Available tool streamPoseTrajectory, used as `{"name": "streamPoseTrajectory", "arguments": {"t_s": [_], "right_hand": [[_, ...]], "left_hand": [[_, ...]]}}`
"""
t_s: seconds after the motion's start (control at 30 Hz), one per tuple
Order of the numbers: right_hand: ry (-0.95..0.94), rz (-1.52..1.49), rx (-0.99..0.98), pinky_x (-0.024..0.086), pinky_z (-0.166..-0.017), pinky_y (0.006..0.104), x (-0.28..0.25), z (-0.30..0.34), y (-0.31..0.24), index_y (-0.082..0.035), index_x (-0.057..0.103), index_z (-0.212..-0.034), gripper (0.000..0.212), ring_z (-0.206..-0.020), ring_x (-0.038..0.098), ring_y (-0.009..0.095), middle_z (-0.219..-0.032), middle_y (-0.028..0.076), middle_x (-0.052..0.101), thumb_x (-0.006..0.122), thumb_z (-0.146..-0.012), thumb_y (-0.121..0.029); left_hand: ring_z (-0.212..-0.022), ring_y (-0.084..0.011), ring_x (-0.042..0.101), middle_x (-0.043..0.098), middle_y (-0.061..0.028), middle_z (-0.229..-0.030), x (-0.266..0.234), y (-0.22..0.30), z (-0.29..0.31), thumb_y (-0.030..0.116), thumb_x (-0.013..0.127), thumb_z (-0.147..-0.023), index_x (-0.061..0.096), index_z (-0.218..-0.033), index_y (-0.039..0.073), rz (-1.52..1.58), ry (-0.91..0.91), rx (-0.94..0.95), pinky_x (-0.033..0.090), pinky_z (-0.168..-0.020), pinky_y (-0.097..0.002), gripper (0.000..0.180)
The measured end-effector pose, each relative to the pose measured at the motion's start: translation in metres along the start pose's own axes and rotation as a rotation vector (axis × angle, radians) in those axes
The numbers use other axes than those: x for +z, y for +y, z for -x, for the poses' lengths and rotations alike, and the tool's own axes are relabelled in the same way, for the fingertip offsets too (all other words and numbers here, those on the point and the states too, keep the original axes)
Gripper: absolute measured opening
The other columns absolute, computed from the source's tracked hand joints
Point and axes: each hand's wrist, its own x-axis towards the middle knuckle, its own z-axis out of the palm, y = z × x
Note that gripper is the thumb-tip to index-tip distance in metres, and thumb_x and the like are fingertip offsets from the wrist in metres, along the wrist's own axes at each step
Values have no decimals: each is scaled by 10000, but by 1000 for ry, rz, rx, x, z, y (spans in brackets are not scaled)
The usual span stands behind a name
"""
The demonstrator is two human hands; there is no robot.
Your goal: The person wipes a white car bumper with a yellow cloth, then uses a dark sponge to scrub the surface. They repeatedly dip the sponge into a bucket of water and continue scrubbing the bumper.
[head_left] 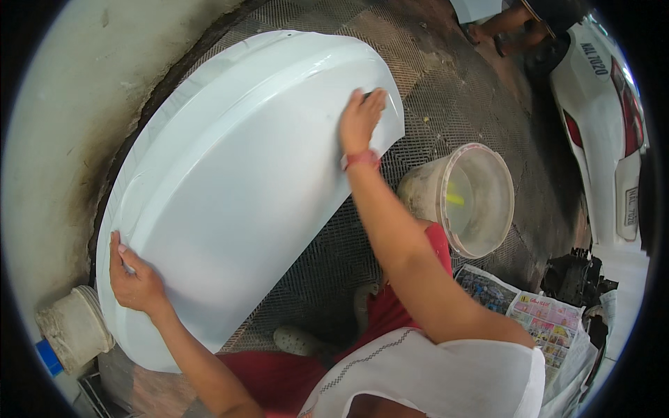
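A large white car body panel (pixel 244 167), curved along its far side, lies tilted in front of me. My left hand (pixel 138 282) rests near its lower left end, fingers stretched out and thumb apart, touching the raised border. Near the panel's upper right end, my right hand (pixel 361 122) presses on the surface with its fingers bent. A small dark piece shows at those fingertips, mostly hidden by the hand, and its kind is unclear. A red band circles my right wrist.
Right of the panel stands a cloudy plastic bucket (pixel 477 202) with water and something yellow inside. Newspaper (pixel 547 324) lies at lower right, near a white car (pixel 599 132). Another person's legs (pixel 505 31) show at the top. A dirty tub (pixel 73 331) sits by the left wall.
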Motion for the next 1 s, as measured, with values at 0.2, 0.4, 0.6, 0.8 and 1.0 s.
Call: {"name": "streamPoseTrajectory", "arguments": {"t_s": [0.2, 0.4, 0.6, 0.8, 1.0], "right_hand": [[23, -139, 181, 145, -1340, 491, -29, -45, 73, 145, 281, -1616, 813, -1615, 204, 484, -1708, 352, 258, 390, -1126, -495], [13, -77, 463, 56, -1356, 465, -11, -15, 133, 184, 140, -1629, 907, -1652, 48, 444, -1739, 378, 53, 310, -1129, -553], [-112, -215, 227, 65, -1350, 504, -19, 283, 38, 185, 7, -1632, 830, -1641, -2, 487, -1735, 382, -58, 383, -1153, -379], [-234, 1, 232, 17, -1341, 540, -33, 259, 22, 173, -16, -1639, 851, -1635, -36, 509, -1732, 388, -92, 411, -1141, -369], [-115, -112, -36, 41, -1340, 533, -25, 55, -34, 127, 136, -1661, 775, -1651, 33, 463, -1759, 335, 72, 341, -1153, -421]], "left_hand": [[-1114, -303, 764, 799, -58, -1252, 1, -3, 0, 314, 521, -1096, 805, -1269, 142, 36, 1, 45, 588, -913, -390, 374], [-1150, -312, 755, 793, -71, -1267, 3, -7, -1, 290, 527, -1086, 801, -1265, 112, 44, 17, 71, 581, -939, -400, 372], [-1174, -316, 748, 789, -82, -1279, 0, -4, -1, 286, 532, -1082, 800, -1267, 109, 35, 4, 30, 573, -972, -401, 370], [-1191, -313, 744, 788, -87, -1279, -1, -7, -1, 267, 571, -1065, 796, -1268, 97, 55, 3, 54, 570, -991, -407, 347], [-1194, -292, 746, 789, -88, -1272, 2, -10, -1, 266, 610, -1048, 800, -1248, 101, 88, 38, 90, 567, -1002, -403, 321]]}}
